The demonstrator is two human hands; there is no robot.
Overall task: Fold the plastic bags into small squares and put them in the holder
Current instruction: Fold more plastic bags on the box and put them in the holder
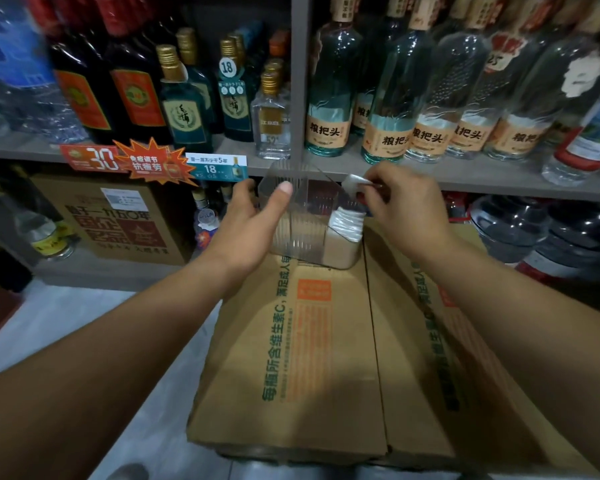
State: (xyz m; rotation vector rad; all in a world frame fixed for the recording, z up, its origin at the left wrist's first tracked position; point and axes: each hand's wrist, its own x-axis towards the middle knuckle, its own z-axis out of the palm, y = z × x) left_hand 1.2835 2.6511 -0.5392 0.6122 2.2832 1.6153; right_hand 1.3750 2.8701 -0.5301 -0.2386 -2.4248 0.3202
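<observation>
Holder [300,237], clear plastic, sits at the far end of cardboard box [309,358]. Left hand [253,220] grips its left wall, thumb over the near side, steadying it. Right hand [406,209] pinches one folded bag [355,183] between thumb and fingertips, just above the right compartment. Stack of folded bags [347,223] already lies in that compartment. Judgement: task well under way; this square is folded but not yet in. No unfolded bags in view; remaining count unknown.

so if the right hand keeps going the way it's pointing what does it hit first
Probably the clear holder: the right hand, pinching a folded bag, points left over its right side, above the stack of bags inside. Depth is hard to judge.
</observation>
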